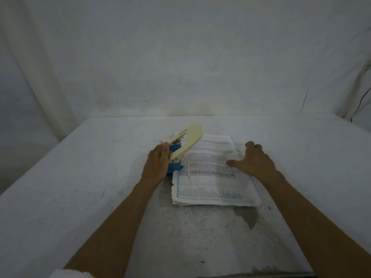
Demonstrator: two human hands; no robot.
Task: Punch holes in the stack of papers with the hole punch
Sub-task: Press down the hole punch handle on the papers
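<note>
At the left edge of the stack of papers (210,173), the fingers (165,152) of the left hand (155,167) are wrapped around the back of the hole punch (180,151); they grasp its blue base, while the cream lever stands raised and points away over the sheets. The right hand (255,162) lies flat with its fingers spread and relaxed on the right half of the stack; it holds nothing, it only presses the paper down. The stack rests near the middle of the tabletop (80,197), printed side up, and its left margin seems to go into the slot of the punch, though I cannot see how deep, because the hand and the base hide that place. From here I think several things can go wrong. The lower sheets show uneven edges at the near left corner, so if the pile is not squared, the holes would land at different positions from sheet to sheet. The left hand holds the base and not the lever, so it has to move up to press; in this change the punch may slide or turn on the smooth cloth. If the stack is too thick for the slot, the lever may stop halfway or the paper may tear. The right hand presses far from the punch, so the margin itself can still lift or shift.
</note>
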